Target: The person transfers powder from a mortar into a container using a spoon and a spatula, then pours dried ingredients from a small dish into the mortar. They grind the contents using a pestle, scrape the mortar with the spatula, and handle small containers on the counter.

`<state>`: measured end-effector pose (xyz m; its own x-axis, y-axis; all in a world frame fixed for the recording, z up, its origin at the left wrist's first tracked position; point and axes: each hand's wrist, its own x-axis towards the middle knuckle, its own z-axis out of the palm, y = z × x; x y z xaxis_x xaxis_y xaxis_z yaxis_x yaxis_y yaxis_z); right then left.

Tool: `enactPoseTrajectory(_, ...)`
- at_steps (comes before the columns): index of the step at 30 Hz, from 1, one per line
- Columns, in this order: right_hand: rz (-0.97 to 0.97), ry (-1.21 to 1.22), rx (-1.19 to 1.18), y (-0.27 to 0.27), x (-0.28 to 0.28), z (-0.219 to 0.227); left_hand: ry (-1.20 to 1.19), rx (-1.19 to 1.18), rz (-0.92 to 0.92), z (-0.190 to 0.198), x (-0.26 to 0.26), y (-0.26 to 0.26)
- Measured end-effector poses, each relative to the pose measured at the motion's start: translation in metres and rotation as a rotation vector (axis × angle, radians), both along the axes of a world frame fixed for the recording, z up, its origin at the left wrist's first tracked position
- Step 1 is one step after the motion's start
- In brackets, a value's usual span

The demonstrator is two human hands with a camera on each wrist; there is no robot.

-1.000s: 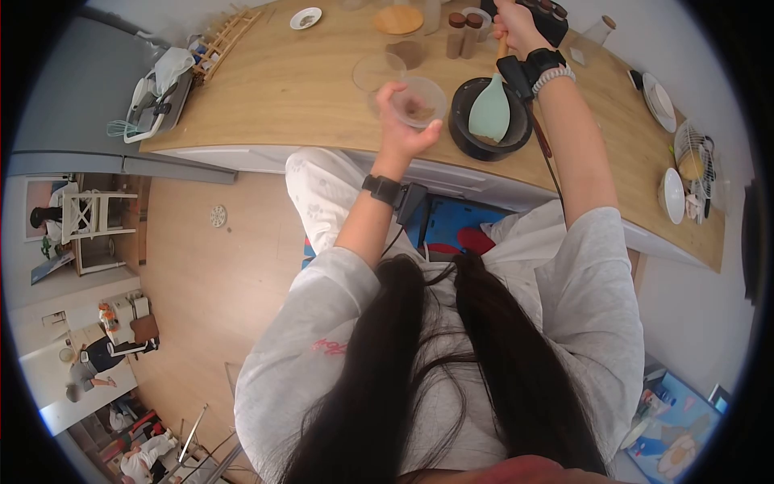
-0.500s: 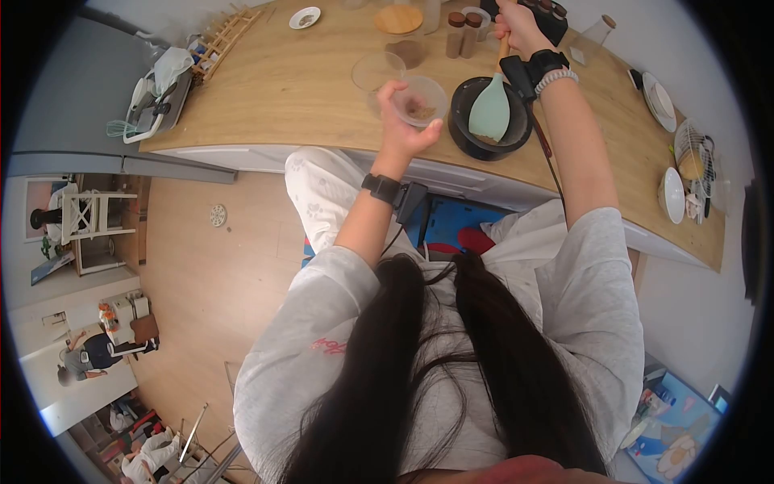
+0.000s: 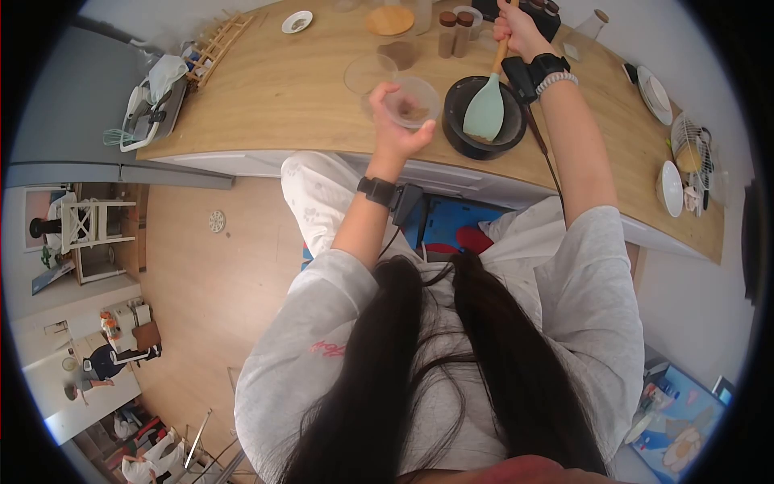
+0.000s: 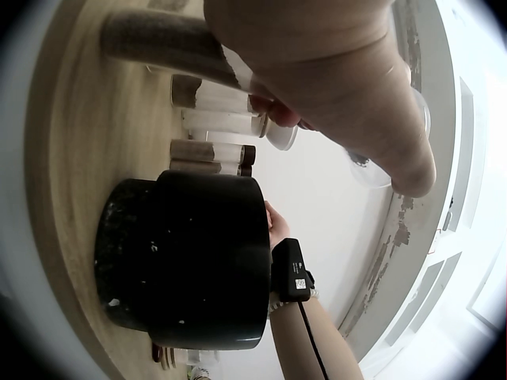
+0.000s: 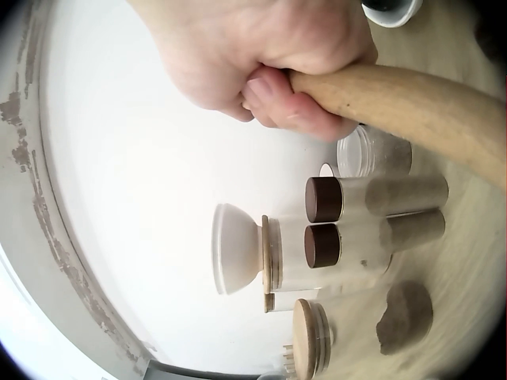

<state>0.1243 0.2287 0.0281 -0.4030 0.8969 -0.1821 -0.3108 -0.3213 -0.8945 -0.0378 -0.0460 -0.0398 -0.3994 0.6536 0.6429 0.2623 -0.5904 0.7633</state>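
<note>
My left hand holds a clear plastic tub from the near side, thumb and fingers round its wall. Brown bits lie in the bottom of the tub. Just to its right stands a black pot, whose outer wall fills much of the left wrist view. My right hand grips the wooden handle of a mint-green spatula, fingers curled round it. The spatula's broad head slants down into the pot, with brown bits at its lower edge.
Behind the hands stand a wooden-lidded jar of brown powder and two brown-capped jars. A clear round lid lies left of the tub. Farther out are a small white dish and, at the right, a white bowl.
The spatula has tilted a little, its head moving toward the pot's left side. My left hand keeps its hold on the tub. The head view has shifted slightly.
</note>
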Motion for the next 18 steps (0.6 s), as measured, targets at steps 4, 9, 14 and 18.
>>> enactPoseTrajectory(4, 0.005, 0.038, -0.037, 0.002, 0.002, -0.002, 0.011, -0.021, -0.013, 0.002, 0.0, -0.002)
enactPoseTrajectory(9, -0.043, 0.015, -0.07, -0.006, 0.0, 0.004, 0.027, -0.027, -0.012, -0.002, -0.001, 0.0)
enactPoseTrajectory(14, -0.053, 0.015, -0.073, -0.005, -0.001, 0.003, -0.009, -0.01, -0.021, 0.002, 0.001, -0.001)
enactPoseTrajectory(18, -0.149, -0.072, -0.049, -0.005, -0.004, 0.003, 0.008, -0.02, -0.028, 0.002, 0.0, -0.002)
